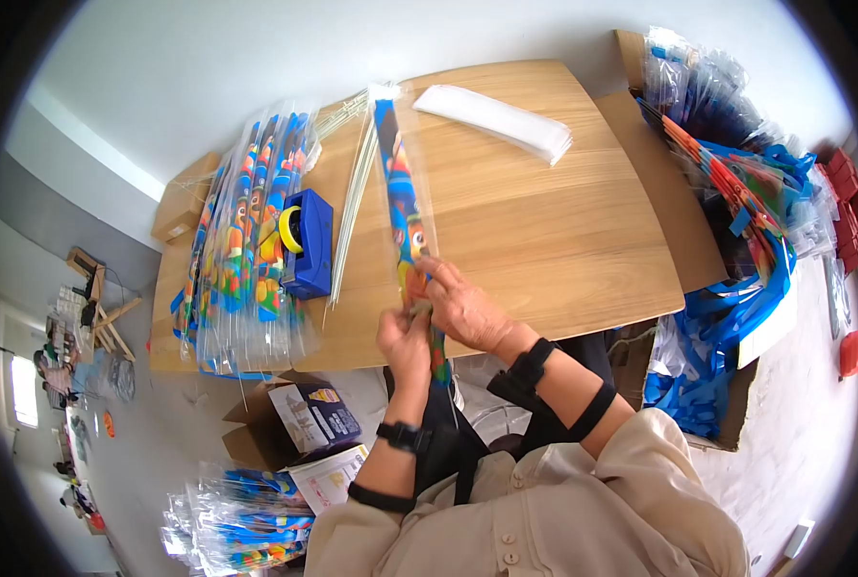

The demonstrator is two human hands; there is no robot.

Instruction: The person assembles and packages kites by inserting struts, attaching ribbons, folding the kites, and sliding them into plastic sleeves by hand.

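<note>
A long, narrow roll of colourful printed fabric [402, 183], blue with cartoon figures, lies partly inside a clear plastic sleeve [384, 91]. Its near end sticks out over the table's front edge. My left hand [405, 338] is closed around the roll near the sleeve's lower end. Just above and to the right, my right hand [462, 306] pinches the roll and the plastic between thumb and fingers. What exactly lies under the fingertips is hidden. Left of the roll, thin pale rods [352, 212] lie beside a blue tape dispenser [311, 245] with a yellow roll.
Several sleeved rolls [246, 231] are piled on the wooden table [544, 240] at left. A stack of clear sleeves [491, 120] lies at the back. Open boxes hold blue ribbons [683, 385] and more sleeved rolls [727, 183] on the right. Below left are a carton [304, 413] and bundles [236, 519].
</note>
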